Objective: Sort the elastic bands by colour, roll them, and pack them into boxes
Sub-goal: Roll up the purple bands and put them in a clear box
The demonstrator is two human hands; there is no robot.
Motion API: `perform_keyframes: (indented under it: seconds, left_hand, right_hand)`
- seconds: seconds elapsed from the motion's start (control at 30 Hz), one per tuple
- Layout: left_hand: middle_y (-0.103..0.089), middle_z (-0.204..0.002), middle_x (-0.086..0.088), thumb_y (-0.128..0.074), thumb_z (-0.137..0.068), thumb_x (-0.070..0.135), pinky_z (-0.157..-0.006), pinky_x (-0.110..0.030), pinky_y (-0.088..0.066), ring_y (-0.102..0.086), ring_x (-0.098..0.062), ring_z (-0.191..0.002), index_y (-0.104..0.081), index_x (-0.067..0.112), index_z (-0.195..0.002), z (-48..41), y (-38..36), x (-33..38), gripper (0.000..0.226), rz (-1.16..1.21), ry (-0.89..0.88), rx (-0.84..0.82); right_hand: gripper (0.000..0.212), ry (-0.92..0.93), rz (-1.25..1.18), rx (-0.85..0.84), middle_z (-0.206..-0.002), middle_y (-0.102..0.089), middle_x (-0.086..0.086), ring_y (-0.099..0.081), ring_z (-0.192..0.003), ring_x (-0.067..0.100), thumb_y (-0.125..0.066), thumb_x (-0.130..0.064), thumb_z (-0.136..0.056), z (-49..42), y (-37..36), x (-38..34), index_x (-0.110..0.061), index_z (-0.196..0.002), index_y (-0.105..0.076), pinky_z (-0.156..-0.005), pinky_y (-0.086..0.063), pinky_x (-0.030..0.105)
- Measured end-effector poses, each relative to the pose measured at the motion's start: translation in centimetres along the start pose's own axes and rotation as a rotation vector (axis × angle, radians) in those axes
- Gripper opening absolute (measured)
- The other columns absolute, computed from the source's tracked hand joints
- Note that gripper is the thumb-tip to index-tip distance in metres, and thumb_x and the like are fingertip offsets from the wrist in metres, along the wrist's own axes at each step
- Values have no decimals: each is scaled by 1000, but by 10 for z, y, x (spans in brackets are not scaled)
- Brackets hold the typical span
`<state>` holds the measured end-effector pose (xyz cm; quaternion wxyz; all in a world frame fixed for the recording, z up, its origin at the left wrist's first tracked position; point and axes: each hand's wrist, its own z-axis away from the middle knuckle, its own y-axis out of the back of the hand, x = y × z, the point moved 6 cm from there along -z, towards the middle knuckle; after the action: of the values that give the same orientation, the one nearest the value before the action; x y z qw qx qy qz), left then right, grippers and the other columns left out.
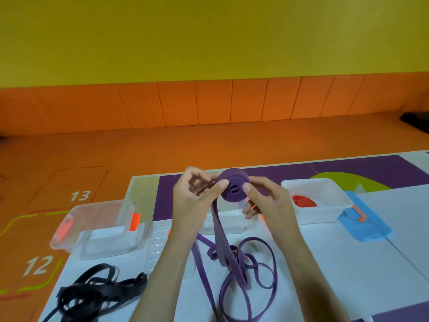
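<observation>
Both hands pinch the purple roll (233, 188) mid-air — left hand (197, 196) on its left edge, right hand (267, 201) on its right — loose purple bands (239, 263) trailing onto the tabletop (348, 263), black bands (97, 291) near left, red roll (303, 202) in the right box (325, 212).

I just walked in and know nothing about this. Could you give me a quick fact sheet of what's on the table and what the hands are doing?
activity: rolling a purple band into a coil
left hand: pinches the purple roll
right hand: pinches the same roll from the other side
tail: hangs down to the loose purple bands on the table
black bands: tangled heap, near left
clear box: left, open
white box: right, holds a red roll
blue lid: lies right of the white box
</observation>
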<state>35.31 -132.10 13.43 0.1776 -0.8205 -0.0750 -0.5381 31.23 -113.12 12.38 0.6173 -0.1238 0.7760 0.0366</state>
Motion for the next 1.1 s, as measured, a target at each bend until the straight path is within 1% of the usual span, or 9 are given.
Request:
perform_keyframes:
  seconds: [0.17, 0.3, 0.43, 0.5, 0.57, 0.67, 0.77, 0.93, 1.1]
  left_hand:
    - [-82, -103, -1, -87, -83, 33, -83, -23, -59, -78, -18, -98, -78, 29, -97, -4, -7, 13, 17, -28, -49, 2]
    - [-80, -120, 0, -88, -82, 36, -94, -24, -57, -74, -18, -116, -80, 35, -119, -3, -6, 3, 38, 127, 52, -13]
    - [-79, -122, -3, -94, -71, 51, -96, -26, -58, -73, -22, -120, -80, 34, -121, -9, 3, 2, 54, 186, 75, 1]
    - [-80, -120, -1, -95, -71, 48, -94, -23, -58, -75, -20, -116, -82, 34, -117, -16, 7, 10, 50, 148, 53, -1]
    - [-81, -115, 2, -93, -80, 31, -89, -18, -58, -77, -14, -108, -83, 34, -113, -22, 9, 22, 35, 75, -1, -17]
    - [-83, -108, 1, -86, -85, 8, -85, -19, -58, -78, -14, -101, -84, 31, -107, -30, 7, 36, 32, -23, -64, -60]
    - [-82, -104, 1, -90, -82, 9, -85, -23, -60, -78, -15, -97, -79, 25, -106, -41, 2, 51, 31, -81, -91, -55]
    - [-82, -100, 0, -93, -80, 20, -78, -19, -58, -78, -13, -92, -81, 23, -100, -64, -8, 71, 24, 4, -124, 17]
    - [-82, -112, -6, -85, -88, 17, -100, -39, -57, -76, -26, -113, -84, 23, -108, -75, -13, 45, 21, 172, 59, 51]
  right_hand:
    - [25, 40, -145, 39, -92, -77, 16, -78, -72, 34, -84, -39, -84, -7, -2, -13, -17, -94, -78, -67, -67, 38]
    - [37, 50, -238, 25, -103, -75, 21, -78, -81, 40, -87, -44, -83, -11, -14, -22, -12, -99, -75, -73, -67, 40]
    - [39, 51, -291, -30, -113, -75, 22, -78, -93, 41, -85, -42, -86, -14, -27, -22, -11, -107, -74, -78, -67, 40]
    - [39, 29, -303, -48, -113, -77, 21, -79, -94, 40, -84, -44, -87, -16, -29, -19, -15, -111, -76, -80, -66, 38]
    - [36, 15, -220, -69, -111, -79, 14, -79, -93, 38, -82, -46, -88, -20, -27, -18, -22, -115, -78, -76, -66, 36]
    - [43, 24, -98, -52, -108, -78, 1, -74, -74, 24, -82, -45, -82, -32, -17, -22, -31, -122, -78, -61, -61, 29]
    - [34, 92, -139, -38, -94, -75, 1, -65, -63, 17, -81, -43, -83, -46, -15, -38, -30, -114, -80, -53, -55, 25]
    - [24, 148, -272, -10, -91, -79, 10, -74, -69, 21, -81, -41, -85, -66, -27, -66, -23, -101, -81, -64, -62, 25]
    - [16, 142, -332, 42, -107, -76, 23, -79, -78, 35, -82, -27, -91, -72, -38, -59, -16, -101, -76, -73, -65, 34]
